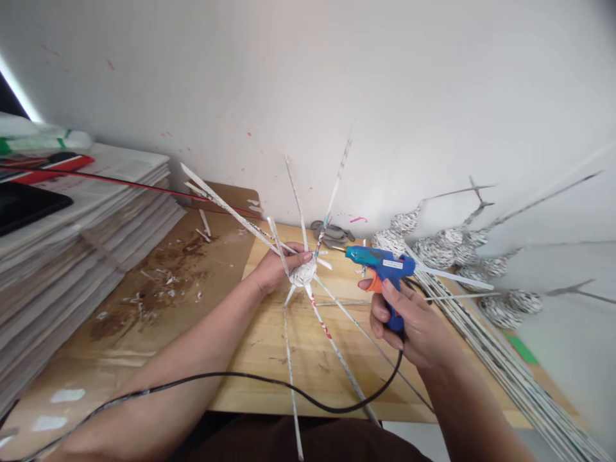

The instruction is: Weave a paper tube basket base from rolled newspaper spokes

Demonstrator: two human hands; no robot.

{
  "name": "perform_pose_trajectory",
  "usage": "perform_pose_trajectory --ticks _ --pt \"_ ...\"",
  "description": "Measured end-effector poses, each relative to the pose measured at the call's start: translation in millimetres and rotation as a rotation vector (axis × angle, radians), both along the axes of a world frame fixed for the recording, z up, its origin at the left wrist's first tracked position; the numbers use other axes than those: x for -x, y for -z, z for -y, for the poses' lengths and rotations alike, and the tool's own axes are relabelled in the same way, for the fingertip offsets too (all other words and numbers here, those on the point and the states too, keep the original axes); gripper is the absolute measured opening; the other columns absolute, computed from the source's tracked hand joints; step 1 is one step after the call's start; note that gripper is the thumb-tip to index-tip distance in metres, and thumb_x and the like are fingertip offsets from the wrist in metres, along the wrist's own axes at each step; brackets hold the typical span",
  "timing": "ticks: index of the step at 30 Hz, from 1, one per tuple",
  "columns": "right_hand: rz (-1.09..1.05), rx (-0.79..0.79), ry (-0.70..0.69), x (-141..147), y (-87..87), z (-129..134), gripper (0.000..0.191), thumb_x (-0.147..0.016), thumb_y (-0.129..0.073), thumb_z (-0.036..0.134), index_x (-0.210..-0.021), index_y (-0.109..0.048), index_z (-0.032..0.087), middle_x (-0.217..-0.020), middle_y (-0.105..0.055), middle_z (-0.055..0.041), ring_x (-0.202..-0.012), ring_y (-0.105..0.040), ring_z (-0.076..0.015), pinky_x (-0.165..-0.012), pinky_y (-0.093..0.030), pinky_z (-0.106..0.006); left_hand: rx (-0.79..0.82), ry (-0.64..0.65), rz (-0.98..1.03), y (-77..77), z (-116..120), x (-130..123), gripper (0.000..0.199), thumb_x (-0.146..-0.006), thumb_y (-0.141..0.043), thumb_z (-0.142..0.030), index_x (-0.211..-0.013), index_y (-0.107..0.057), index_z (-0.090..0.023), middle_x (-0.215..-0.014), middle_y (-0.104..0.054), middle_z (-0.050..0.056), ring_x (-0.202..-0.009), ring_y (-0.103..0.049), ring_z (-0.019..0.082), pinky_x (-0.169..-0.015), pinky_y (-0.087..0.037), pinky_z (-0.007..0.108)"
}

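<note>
A small round base woven from rolled newspaper (303, 274) has long paper strips fanning out on all sides. My left hand (279, 268) grips it at its left rim, thumb on top. In my right hand (409, 314) is a blue glue gun (380, 260) with an orange trigger, a finger resting at the trigger. Its metal nozzle points left, a little to the right of the base and apart from it. From the handle a black cord (231, 374) loops leftward across my left forearm.
A tall newspaper stack (96, 212) stands at left, beside stained cardboard (173, 301) with paper scraps. Several woven paper shapes (447, 247) sit along the wall, right. Long paper rolls (491, 346) lie on the wooden board (250, 359). A grey object (332, 234) rests at the wall.
</note>
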State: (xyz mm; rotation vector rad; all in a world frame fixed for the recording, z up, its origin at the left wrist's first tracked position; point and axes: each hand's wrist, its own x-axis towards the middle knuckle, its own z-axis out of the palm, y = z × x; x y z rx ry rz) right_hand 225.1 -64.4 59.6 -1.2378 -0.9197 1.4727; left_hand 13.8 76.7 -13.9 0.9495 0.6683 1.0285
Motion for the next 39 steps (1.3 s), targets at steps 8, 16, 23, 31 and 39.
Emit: perform_pose_trajectory --ticks 8,16,23,31,39 --pt "0.147 -0.009 -0.030 4.0 -1.9 0.4 0.046 -0.078 -0.067 0.060 -0.099 -0.063 0.019 -0.045 -0.042 0.0078 -0.034 -0.050 -0.0103 -0.030 -0.018 -0.017 -0.018 0.017 0.015 3.1 -1.0 -0.4 0.035 -0.055 -0.089 -0.033 -0.074 -0.069 -0.012 -0.066 -0.068 0.004 -0.055 -0.061 0.013 -0.053 -0.043 0.025" --pt "0.393 -0.122 -0.004 6.1 -0.3 0.6 0.043 -0.084 -0.061 0.060 -0.095 -0.055 0.019 -0.049 -0.048 0.0079 -0.039 -0.055 -0.0117 -0.038 -0.033 -0.020 0.015 0.013 0.031 2.0 -0.6 -1.0 0.036 -0.053 -0.090 -0.033 -0.071 -0.067 -0.012 -0.064 -0.067 0.004 -0.054 -0.060 0.013 -0.052 -0.043 0.025" --pt "0.466 -0.127 -0.007 4.7 1.6 0.5 0.043 -0.085 -0.059 0.061 -0.092 -0.053 0.019 -0.048 -0.049 0.0072 -0.041 -0.054 -0.0130 -0.046 -0.043 -0.025 0.002 0.014 0.004 0.3 0.3 -0.7 0.035 -0.054 -0.089 -0.034 -0.071 -0.068 -0.012 -0.065 -0.067 0.004 -0.056 -0.059 0.014 -0.054 -0.043 0.026" --pt "0.514 -0.135 0.002 4.8 1.9 0.7 0.043 -0.085 -0.058 0.062 -0.094 -0.051 0.021 -0.049 -0.049 0.0075 -0.041 -0.054 -0.0132 -0.046 -0.043 -0.025 0.007 0.013 0.007 0.5 -0.2 -1.2 0.036 -0.053 -0.090 -0.034 -0.069 -0.067 -0.012 -0.063 -0.066 0.004 -0.054 -0.058 0.012 -0.052 -0.042 0.025" --pt "0.510 -0.125 0.006 4.3 3.2 0.5 0.045 -0.084 -0.059 0.063 -0.096 -0.051 0.021 -0.049 -0.049 0.0074 -0.042 -0.054 -0.0136 -0.046 -0.043 -0.026 0.023 0.025 0.008 -1.3 1.0 -1.0 0.039 -0.051 -0.090 -0.035 -0.072 -0.068 -0.011 -0.064 -0.066 0.004 -0.056 -0.059 0.013 -0.054 -0.044 0.025"
